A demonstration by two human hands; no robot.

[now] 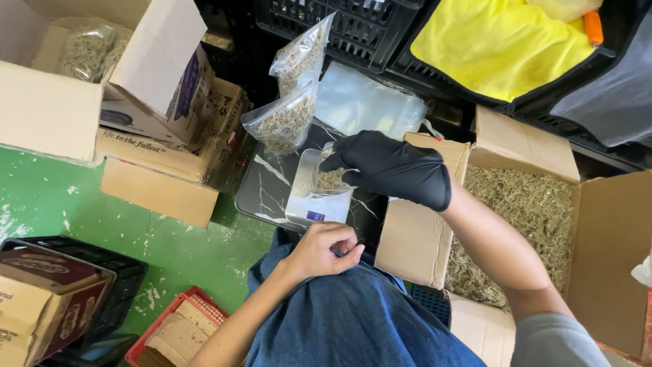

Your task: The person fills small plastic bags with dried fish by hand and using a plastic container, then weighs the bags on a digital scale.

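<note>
My right hand, in a black glove, reaches over a small silver scale and pinches the top of a clear bag partly filled with pale dried strands. The bag stands on the scale's pan. My bare left hand rests curled on my blue-trousered knee just below the scale, with nothing visible in it. The scale sits on a dark marbled board. Two filled clear bags lean upright behind the scale.
An open cardboard box of the same dried strands stands at my right. A stack of empty clear bags lies behind the scale. Cardboard boxes crowd the left, black crates the back, a red crate the green floor.
</note>
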